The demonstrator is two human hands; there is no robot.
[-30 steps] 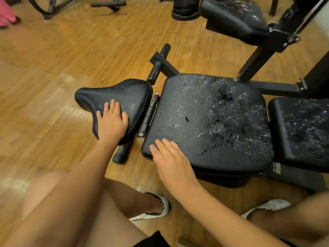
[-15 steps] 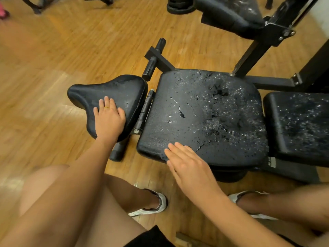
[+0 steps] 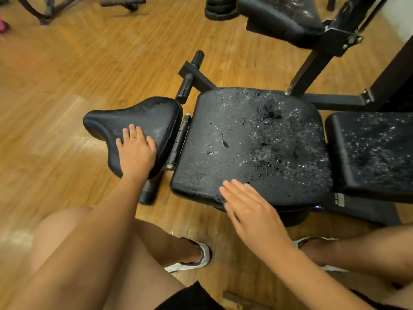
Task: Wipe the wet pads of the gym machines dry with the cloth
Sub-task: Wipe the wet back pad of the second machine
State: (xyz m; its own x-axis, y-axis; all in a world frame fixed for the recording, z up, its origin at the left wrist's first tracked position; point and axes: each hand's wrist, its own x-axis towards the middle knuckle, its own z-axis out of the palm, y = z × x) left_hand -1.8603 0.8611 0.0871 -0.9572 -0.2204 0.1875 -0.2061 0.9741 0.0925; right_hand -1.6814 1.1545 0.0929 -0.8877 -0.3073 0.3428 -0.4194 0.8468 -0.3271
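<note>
A black saddle-shaped pad sits at the left of the bench, and my left hand rests flat on its near edge with straight fingers. The large middle seat pad is covered with water drops, thickest on its right half. My right hand lies flat with straight fingers at this pad's near edge and holds nothing. A third wet pad lies at the right, and an upper pad sits at the top. No cloth is in view.
The machine's black steel frame rises at the back right. A foam-gripped handle bar sticks out behind the saddle pad. Weight plates lie on the wooden floor at the top. My knees and sandalled feet are below the bench.
My right hand has slid to the right along the near edge of the middle pad. My left hand stays on the saddle pad.
</note>
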